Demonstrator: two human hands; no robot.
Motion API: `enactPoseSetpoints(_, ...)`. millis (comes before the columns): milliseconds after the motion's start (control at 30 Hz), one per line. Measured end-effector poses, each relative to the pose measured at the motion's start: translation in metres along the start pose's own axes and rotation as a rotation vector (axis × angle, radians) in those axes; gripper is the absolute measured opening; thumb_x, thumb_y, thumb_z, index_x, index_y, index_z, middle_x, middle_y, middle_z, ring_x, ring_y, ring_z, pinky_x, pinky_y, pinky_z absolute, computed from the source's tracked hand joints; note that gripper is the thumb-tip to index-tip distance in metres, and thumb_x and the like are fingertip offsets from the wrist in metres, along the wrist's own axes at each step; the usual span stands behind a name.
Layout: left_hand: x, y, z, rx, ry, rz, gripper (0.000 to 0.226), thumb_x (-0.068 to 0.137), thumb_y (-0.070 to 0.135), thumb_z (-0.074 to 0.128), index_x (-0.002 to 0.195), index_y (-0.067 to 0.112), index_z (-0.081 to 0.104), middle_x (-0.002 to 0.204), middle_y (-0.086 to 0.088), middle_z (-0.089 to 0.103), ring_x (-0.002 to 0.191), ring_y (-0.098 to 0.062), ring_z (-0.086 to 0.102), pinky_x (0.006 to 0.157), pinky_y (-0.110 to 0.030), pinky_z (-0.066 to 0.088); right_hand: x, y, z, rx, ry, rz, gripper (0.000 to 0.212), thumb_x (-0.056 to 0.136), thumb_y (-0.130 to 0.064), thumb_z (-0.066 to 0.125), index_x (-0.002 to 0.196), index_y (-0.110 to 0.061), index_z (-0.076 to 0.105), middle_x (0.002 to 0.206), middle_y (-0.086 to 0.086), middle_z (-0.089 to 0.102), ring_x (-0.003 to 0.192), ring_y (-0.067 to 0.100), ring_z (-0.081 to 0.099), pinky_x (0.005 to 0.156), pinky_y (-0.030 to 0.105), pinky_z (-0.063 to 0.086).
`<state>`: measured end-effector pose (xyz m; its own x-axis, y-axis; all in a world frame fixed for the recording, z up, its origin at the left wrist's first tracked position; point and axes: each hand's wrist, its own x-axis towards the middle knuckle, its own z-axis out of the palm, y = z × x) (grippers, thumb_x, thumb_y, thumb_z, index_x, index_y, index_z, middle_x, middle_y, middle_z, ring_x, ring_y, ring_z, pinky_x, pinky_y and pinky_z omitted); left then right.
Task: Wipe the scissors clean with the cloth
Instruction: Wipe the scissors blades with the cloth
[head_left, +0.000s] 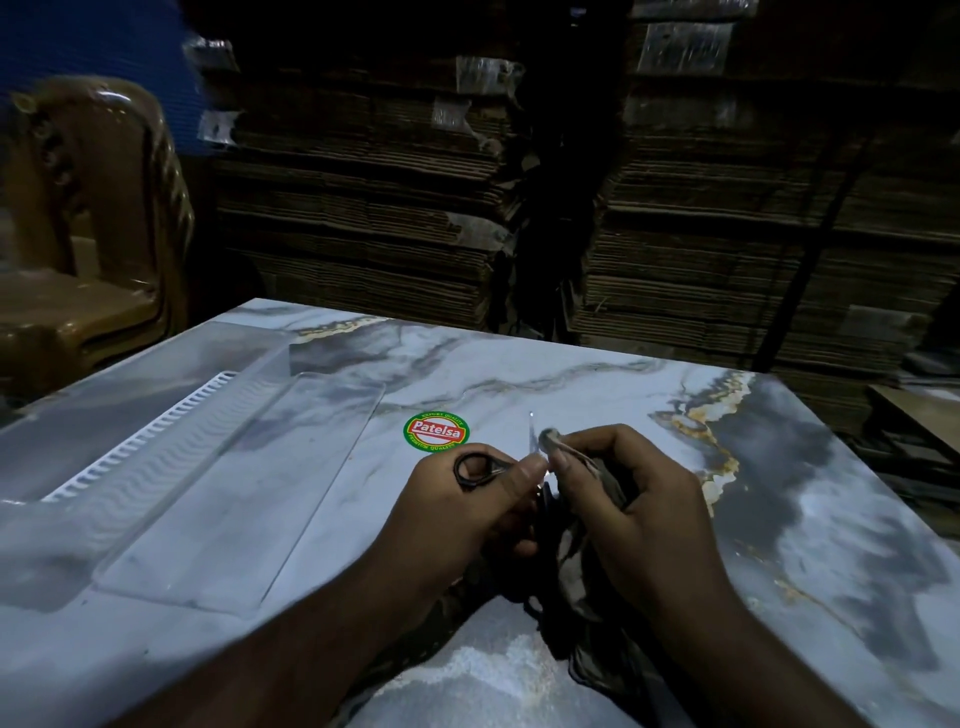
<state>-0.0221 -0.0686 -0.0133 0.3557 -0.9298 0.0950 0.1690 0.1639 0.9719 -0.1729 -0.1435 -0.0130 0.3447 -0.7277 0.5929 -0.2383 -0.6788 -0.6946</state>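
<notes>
The left hand grips the scissors by the handle, one dark finger ring showing at its knuckles. A thin blade rises away from the person, its tip catching the light just beyond both hands and above the bench. The right hand is closed on the cloth, pinching a wad of it against the blade near the tip; the rest of the cloth hangs down between the wrists. Whether the blades are parted or shut cannot be told.

This looks like the wiping stroke itself. To do it well, the left hand should hold the handle steady and let only the cloth travel. The fingers should stay behind a thick fold, and each stroke should run from pivot to tip, off the point, never back against the edge. Turning to a fresh patch of cloth helps. Both flats and the pivot need a pass, and the dim light argues for slow strokes.
</notes>
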Motion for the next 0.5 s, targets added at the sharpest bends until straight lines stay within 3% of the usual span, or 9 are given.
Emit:
enactPoseSetpoints(133,0.004,0.002,-0.005,0.0,0.105,0.032,0.029,0.092,0.022,0.075,0.072,0.001,0.068,0.062,-0.014,0.067,0.053,-0.023,0.065,0.049,-0.027,0.053,-0.003,0.002,0.007,-0.062,-0.021,-0.14,0.005,0.092,-0.026,0.077,0.096,-0.023,0.076,0.092,-0.017,0.072,0.091,-0.002,0.07,0.074,0.014,0.052)
enactPoseSetpoints(200,0.006,0.001,-0.005,0.044,0.142,0.034,0.033,0.097,0.03,0.068,0.084,-0.001,0.068,0.064,-0.015,0.072,0.052,-0.018,0.067,0.047,-0.026,0.053,-0.004,0.002,0.01,-0.06,-0.044,-0.19,0.008,0.09,-0.026,0.076,0.096,-0.021,0.077,0.091,-0.014,0.072,0.09,0.0,0.069,0.073,0.02,0.054)
enactPoseSetpoints(300,0.006,-0.002,-0.004,0.107,0.121,0.03,0.046,0.104,0.044,0.051,0.099,-0.001,0.055,0.06,-0.023,0.067,0.042,-0.026,0.059,0.038,-0.027,0.046,-0.004,0.003,0.013,-0.051,-0.055,-0.228,0.007,0.09,-0.022,0.076,0.096,-0.018,0.078,0.09,-0.012,0.072,0.089,0.003,0.07,0.073,0.029,0.055)
enactPoseSetpoints(400,0.004,-0.001,-0.006,0.04,0.094,0.034,0.042,0.109,0.046,0.035,0.104,0.007,0.052,0.05,-0.017,0.058,0.028,-0.023,0.043,0.035,-0.022,0.034,-0.006,0.0,0.011,-0.065,-0.044,-0.207,0.01,0.092,-0.028,0.075,0.096,-0.02,0.079,0.09,-0.015,0.074,0.088,-0.001,0.071,0.073,0.02,0.054)
enactPoseSetpoints(500,0.004,-0.002,-0.009,0.043,0.102,0.07,0.039,0.111,0.042,0.03,0.109,0.01,0.054,0.046,-0.015,0.053,0.025,-0.021,0.035,0.034,-0.021,0.03,-0.002,-0.001,0.004,-0.104,0.087,-0.171,0.01,0.091,-0.029,0.074,0.096,-0.021,0.079,0.091,-0.017,0.074,0.09,-0.006,0.069,0.075,0.01,0.049)
